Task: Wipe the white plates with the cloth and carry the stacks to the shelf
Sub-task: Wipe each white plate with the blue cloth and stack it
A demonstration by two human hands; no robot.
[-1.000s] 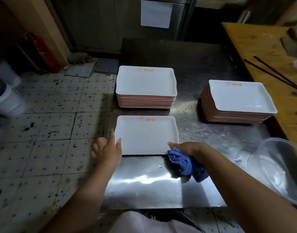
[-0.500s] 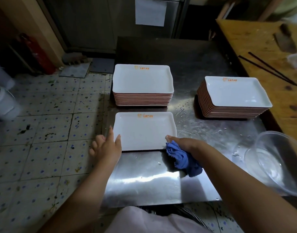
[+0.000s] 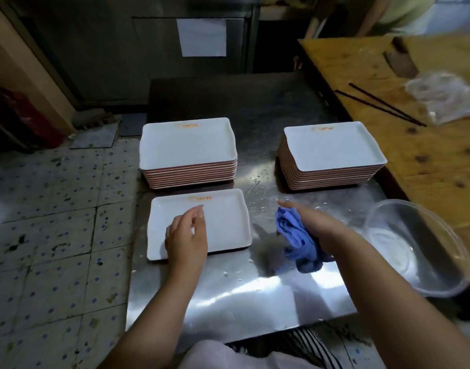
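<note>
A single white plate (image 3: pixel 223 222) lies on the steel bench (image 3: pixel 228 302); the left hand (image 3: pixel 186 235) hovers over it, fingers loosely curled. Just right, the right hand (image 3: pixel 316 225) grips the blue cloth (image 3: pixel 297 241).

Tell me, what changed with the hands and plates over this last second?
The left hand moved from the single plate's left edge to over it. The right hand, holding the blue cloth, came off the plate's corner and moved right, over the steel table. Both stacks stayed put.
</note>
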